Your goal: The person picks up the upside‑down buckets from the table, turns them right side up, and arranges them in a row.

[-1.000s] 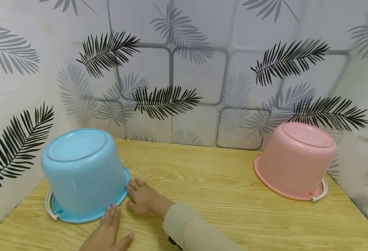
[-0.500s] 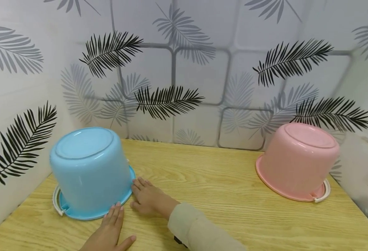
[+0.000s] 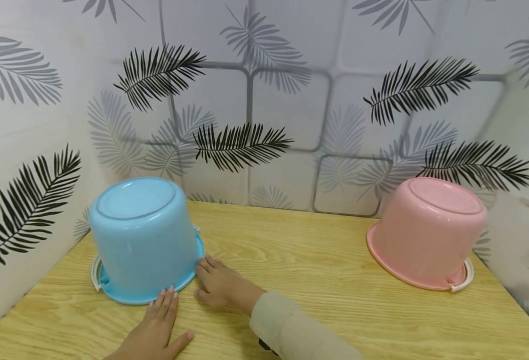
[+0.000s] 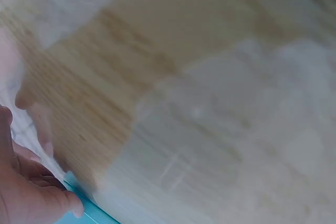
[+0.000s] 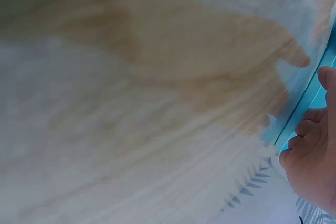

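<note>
An upside-down light blue bucket (image 3: 140, 245) stands on the left part of the wood-grain table. Straight fingers of my left hand (image 3: 153, 325) touch the near edge of its rim, with the thumb spread out to the side. My right hand (image 3: 221, 285) presses its fingertips against the right side of the same rim. In the left wrist view, the thumb lies at the blue rim (image 4: 89, 205). Seen from the right wrist, the fingers are along the rim (image 5: 302, 108). The bucket's inside is hidden beneath it.
A pink bucket (image 3: 428, 235), also upside down, stands at the right of the table (image 3: 287, 245), its white handle (image 3: 464, 277) lying at the rim. The blue bucket's white handle (image 3: 95, 272) is at its left. Leaf-patterned walls (image 3: 287, 110) enclose the back and sides.
The blue bucket has slid right and slightly away across the table, with both hands staying against its rim. The pink bucket has stayed in place.
</note>
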### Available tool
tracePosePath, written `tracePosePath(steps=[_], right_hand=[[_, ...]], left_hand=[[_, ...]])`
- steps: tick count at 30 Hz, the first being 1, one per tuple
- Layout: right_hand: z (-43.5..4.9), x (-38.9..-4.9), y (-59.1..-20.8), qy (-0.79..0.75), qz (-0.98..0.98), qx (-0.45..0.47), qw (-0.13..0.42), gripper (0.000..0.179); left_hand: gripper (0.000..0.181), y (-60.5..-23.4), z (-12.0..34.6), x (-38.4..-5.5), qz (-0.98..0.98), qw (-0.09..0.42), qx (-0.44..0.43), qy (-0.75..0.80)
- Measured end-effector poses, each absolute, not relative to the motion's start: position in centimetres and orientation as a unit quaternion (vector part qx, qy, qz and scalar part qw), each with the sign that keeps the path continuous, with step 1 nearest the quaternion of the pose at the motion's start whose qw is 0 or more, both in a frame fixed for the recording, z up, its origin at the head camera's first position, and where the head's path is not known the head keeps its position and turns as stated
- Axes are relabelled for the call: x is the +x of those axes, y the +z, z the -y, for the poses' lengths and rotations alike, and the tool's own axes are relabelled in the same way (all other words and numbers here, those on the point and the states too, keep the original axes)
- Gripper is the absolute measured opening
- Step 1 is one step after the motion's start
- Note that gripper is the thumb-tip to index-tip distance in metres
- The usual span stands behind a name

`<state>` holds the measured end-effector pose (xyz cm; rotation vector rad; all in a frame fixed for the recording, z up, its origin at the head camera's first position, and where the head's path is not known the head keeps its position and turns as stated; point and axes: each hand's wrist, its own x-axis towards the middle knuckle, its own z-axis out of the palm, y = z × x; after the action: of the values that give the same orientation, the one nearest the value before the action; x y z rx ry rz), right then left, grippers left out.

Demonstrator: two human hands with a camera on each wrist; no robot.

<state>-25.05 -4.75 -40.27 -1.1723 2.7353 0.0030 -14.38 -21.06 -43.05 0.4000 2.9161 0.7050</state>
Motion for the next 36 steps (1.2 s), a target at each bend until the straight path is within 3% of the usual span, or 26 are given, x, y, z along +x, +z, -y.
tracePosePath(steps=[10,19,36], right_hand=[[3.8,-25.2,-40.2,0.016,-0.912,-0.402,0.087,0.059],[3.0,-25.3,-40.3,0.017,-0.907,-0.409,0.097,0.061],[2.4,-25.9,-40.1,0.011,-0.922,-0.374,0.100,0.064]], left_hand=[[0.089,-43.3,21.9,-14.5,-0.973,0.026,0.113,0.198],[0.096,-43.5,23.0,-14.8,-0.979,0.055,0.025,0.194],[0.102,-42.9,24.8,-15.8,-0.978,0.079,0.005,0.193]])
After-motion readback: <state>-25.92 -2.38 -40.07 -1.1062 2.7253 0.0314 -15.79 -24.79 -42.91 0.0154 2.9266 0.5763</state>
